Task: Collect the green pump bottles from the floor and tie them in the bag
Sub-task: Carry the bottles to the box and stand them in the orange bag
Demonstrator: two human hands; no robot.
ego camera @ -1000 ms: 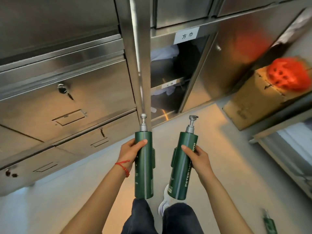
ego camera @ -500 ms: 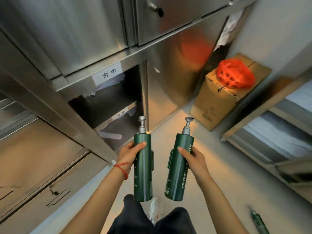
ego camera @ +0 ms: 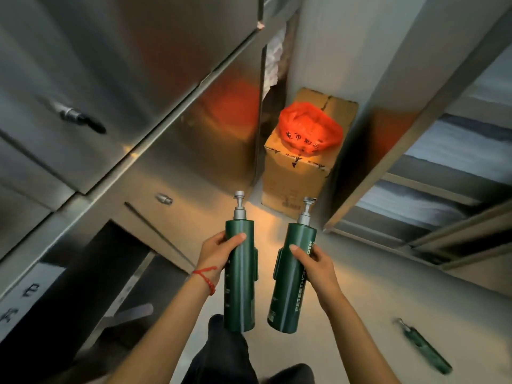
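Observation:
My left hand [ego camera: 219, 249] grips a tall green pump bottle [ego camera: 240, 289], held upright with its silver pump on top. My right hand [ego camera: 314, 263] grips a second green pump bottle [ego camera: 288, 297] with white lettering, tilted slightly right. Both bottles hang side by side above my legs. A third green pump bottle [ego camera: 425, 349] lies on the floor at the lower right. An orange-red plastic bag [ego camera: 310, 131] sits open on top of a cardboard box [ego camera: 293, 176] straight ahead, against the wall.
Stainless steel cabinets [ego camera: 110, 92] with doors and handles fill the left side; one low compartment [ego camera: 116, 273] stands open. A metal shelf rack [ego camera: 432, 189] runs along the right. A narrow strip of pale floor [ego camera: 374, 295] leads to the box.
The view has swung right, bringing the box and orange bag to the centre and closer. Both hands keep their bottles in the same grip.

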